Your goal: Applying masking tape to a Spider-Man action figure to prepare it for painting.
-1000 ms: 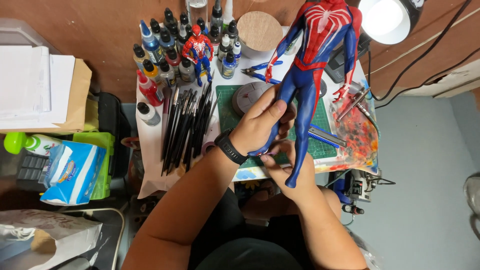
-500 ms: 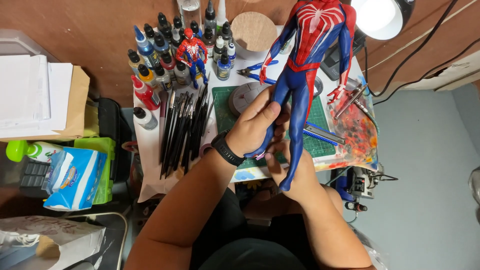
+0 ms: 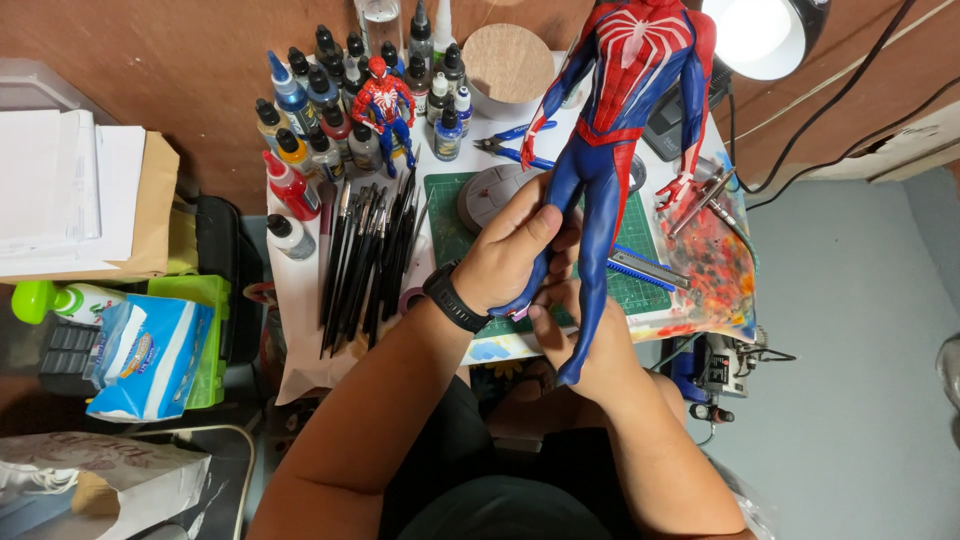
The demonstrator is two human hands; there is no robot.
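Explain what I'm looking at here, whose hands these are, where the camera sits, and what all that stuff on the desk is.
There is no machine here: a person wears a camera on their head, and it looks down at their own two bare hands over a small work desk.

The left hand, with a black watch on its wrist, grips one leg of a large red and blue action figure. The right hand holds the figure's other leg lower down, near the foot.

On the desk lie a green cutting mat, a row of dark paintbrushes, many small paint bottles, a smaller red and blue figure standing among them, blue-handled pliers and a paint-spattered sheet. A lamp shines at the top right.
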